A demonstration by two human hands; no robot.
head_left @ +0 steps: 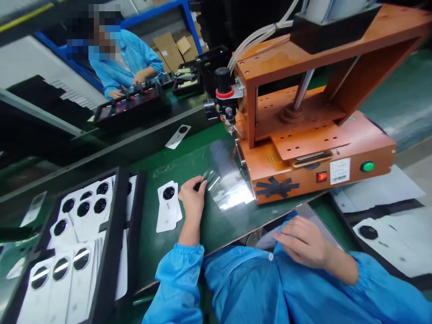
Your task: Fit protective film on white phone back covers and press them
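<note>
My left hand [193, 198] is over the green work mat [151, 252], thumb and fingers pinched together. Between the fingertips is something small and dark with a thin shiny part; I cannot make out its kind. Just right of those fingers lies clear film [232, 193], glaring with reflected light. Left of the hand, two white phone back covers [167, 213] with round black camera rings overlap on the mat. My right hand [303, 240] rests against my blue coat near the table's front edge. Its fingers are loosely curled inward, and nothing shows in them.
An orange press machine [354, 157] stands at the right. Black trays [111, 234] of white covers sit at the left; more covers [391, 243] lie at the right. One cover [178, 137] lies farther back. Across the bench a person [124, 63] in blue handles things by black trays.
</note>
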